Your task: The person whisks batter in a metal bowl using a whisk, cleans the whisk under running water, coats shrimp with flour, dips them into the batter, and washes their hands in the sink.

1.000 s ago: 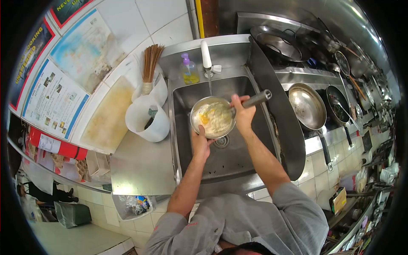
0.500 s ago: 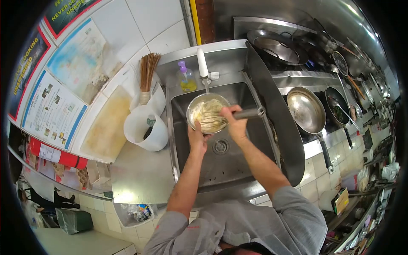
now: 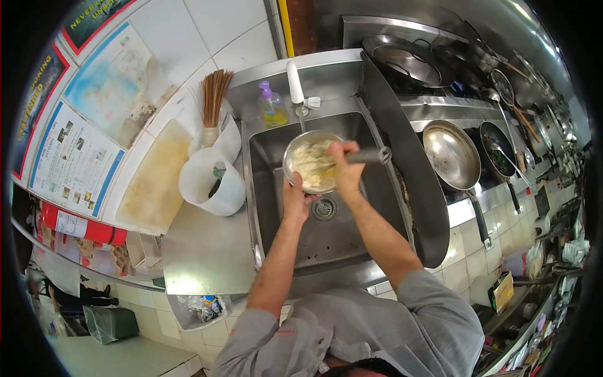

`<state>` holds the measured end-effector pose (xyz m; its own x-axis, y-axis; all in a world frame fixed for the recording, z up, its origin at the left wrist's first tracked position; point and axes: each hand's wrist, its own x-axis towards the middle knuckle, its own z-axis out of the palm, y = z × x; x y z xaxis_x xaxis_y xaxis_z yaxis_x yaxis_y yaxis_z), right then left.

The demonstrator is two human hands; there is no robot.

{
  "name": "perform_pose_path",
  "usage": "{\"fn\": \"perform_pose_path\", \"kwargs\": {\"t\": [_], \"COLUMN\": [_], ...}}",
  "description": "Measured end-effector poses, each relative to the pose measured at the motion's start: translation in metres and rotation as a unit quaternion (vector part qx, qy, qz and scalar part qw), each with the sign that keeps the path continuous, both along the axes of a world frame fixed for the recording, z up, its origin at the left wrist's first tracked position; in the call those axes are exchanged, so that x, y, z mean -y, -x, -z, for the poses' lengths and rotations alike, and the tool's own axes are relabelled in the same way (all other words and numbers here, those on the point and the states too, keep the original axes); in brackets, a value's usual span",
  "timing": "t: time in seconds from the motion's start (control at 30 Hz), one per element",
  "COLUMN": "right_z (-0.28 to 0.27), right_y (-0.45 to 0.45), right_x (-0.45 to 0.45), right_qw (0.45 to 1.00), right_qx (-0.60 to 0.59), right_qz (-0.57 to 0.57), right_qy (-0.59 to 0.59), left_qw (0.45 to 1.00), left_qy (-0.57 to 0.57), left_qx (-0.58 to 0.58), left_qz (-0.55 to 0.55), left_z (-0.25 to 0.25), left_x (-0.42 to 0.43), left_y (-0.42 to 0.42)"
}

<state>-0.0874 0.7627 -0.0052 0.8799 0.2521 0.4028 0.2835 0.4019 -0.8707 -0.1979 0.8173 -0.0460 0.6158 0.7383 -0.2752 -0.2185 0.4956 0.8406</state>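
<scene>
the left hand point(image 3: 295, 200) grips the near left edge of a round silver metal bowl point(image 3: 287, 158) of pale yellow mixture point(image 3: 309, 166), over the grey steel sink point(image 3: 339, 245). near but apart from it, the right hand point(image 3: 345, 168) is clamped on a blurred grey metal whisk point(image 3: 370, 156), its handle jutting rightward. beyond the hands stand a white-handled tap point(image 3: 294, 83) and a clear soap bottle with a purple pump point(image 3: 274, 114); left of them, a white plastic tub point(image 3: 213, 190).

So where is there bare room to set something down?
Steel counter, in front of the white bucket and left of the sink; also its specked floor this side of the drain. Crowded: around the bowl and among pans at right.
</scene>
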Motion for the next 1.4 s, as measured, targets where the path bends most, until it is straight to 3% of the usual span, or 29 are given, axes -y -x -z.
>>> {"fn": "perform_pose_path", "kwargs": {"t": [0.03, 0.1, 0.17, 0.27, 0.33, 0.37, 0.43, 0.5, 0.57, 0.6, 0.63, 0.7, 0.73, 0.83, 0.87, 0.93, 0.97, 1.07, 1.17, 1.23, 1.3, 1.33, 1.4], "right_z": [0.007, 0.007, -0.021, -0.008, 0.013, 0.014, -0.009, -0.017, -0.003, 0.001, 0.001, -0.008, -0.02, -0.017, -0.007, 0.013, 0.013, -0.021, -0.003, 0.004, 0.0, -0.022, -0.026], "right_y": [0.002, 0.002, -0.009, -0.001, 0.018, 0.013, 0.003, 0.001, 0.008, 0.019, 0.019, 0.017, 0.009, -0.003, 0.004, 0.024, 0.018, -0.007, 0.001, 0.008, -0.003, -0.008, -0.015], "right_x": [0.008, 0.025, 0.025, 0.013, 0.016, 0.02, 0.033, 0.029, 0.011, 0.017, 0.022, 0.035, 0.034, 0.008, 0.005, 0.008, 0.009, 0.01, -0.021, -0.019, -0.009, -0.005, -0.019], "right_qw": [1.0, 0.991, 0.997, 0.995, 0.998, 0.998, 0.992, 0.993, 0.997, 0.997, 0.997, 0.987, 0.99, 0.997, 0.997, 0.997, 0.997, 0.995, 0.997, 1.0, 0.995, 0.997, 0.997], "right_qx": [-0.002, 0.037, -0.049, -0.079, 0.053, 0.052, -0.059, -0.067, -0.063, -0.003, -0.002, 0.026, -0.043, -0.078, -0.076, 0.067, 0.067, -0.083, -0.044, 0.005, 0.03, -0.056, -0.076], "right_qz": [0.001, -0.12, -0.057, -0.02, -0.041, -0.041, -0.098, -0.067, -0.026, -0.018, -0.016, -0.136, -0.107, 0.007, 0.009, -0.019, -0.021, -0.047, 0.013, 0.006, -0.089, -0.053, -0.016], "right_qy": [0.001, 0.044, 0.008, -0.051, 0.013, 0.012, 0.051, 0.064, -0.041, 0.075, 0.073, 0.081, 0.079, -0.028, -0.029, 0.018, 0.015, 0.029, -0.061, -0.016, -0.028, 0.019, -0.02], "left_qw": [1.0, 1.0, 1.0, 1.0, 1.0, 1.0, 1.0, 0.999, 1.0, 1.0, 0.999, 0.999, 1.0, 1.0, 0.999, 0.997, 0.997, 0.997, 0.994, 0.995, 0.994, 0.995, 0.994], "left_qy": [0.001, 0.015, 0.006, 0.005, 0.012, 0.019, 0.009, 0.008, 0.007, 0.012, 0.017, 0.022, 0.011, 0.013, 0.015, 0.043, 0.041, 0.002, 0.003, 0.02, 0.035, 0.017, 0.011], "left_qx": [-0.002, -0.012, -0.021, -0.017, -0.013, -0.011, -0.014, -0.03, -0.017, -0.02, -0.025, -0.022, -0.018, -0.008, 0.007, -0.002, -0.001, -0.008, 0.031, 0.038, 0.042, 0.025, 0.013], "left_qz": [0.001, -0.004, 0.004, 0.018, 0.013, 0.005, 0.006, 0.007, 0.007, -0.007, -0.023, -0.023, -0.02, -0.023, -0.028, -0.057, -0.059, -0.077, -0.1, -0.093, -0.09, -0.092, -0.105], "left_z": [0.002, 0.004, 0.001, 0.005, 0.004, 0.005, 0.008, 0.008, 0.004, 0.004, 0.005, 0.008, 0.009, 0.007, 0.006, 0.001, 0.002, 0.005, -0.006, -0.004, -0.004, -0.006, -0.011], "left_x": [-0.002, -0.008, 0.002, 0.012, 0.004, 0.001, 0.002, 0.017, 0.019, 0.014, 0.008, 0.003, 0.006, 0.017, 0.015, 0.007, 0.005, 0.006, 0.01, -0.007, -0.014, -0.01, 0.0], "left_y": [0.005, 0.017, 0.024, 0.02, 0.026, 0.03, 0.037, 0.034, 0.026, 0.025, 0.027, 0.035, 0.037, 0.026, 0.022, 0.019, 0.021, 0.019, 0.002, 0.002, 0.003, 0.005, -0.001]}}
